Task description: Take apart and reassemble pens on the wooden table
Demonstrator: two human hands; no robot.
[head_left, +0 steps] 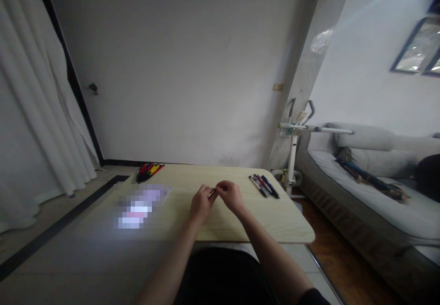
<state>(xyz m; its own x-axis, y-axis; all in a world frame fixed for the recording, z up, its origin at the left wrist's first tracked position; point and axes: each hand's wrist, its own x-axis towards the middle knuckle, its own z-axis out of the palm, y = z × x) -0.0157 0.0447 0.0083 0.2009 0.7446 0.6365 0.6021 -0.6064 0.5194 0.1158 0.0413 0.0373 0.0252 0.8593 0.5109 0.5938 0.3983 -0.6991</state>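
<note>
My left hand and my right hand meet over the middle of a light wooden table. Both are pinched on a small dark pen held between them, its ends hidden by my fingers. A row of several pens lies on the table to the right of my right hand. A bunch of red, yellow and black pens lies at the table's far left corner.
A blurred patch covers something flat on the table's left. A grey sofa stands on the right, with a white exercise machine beside the table's far right corner. White curtains hang on the left.
</note>
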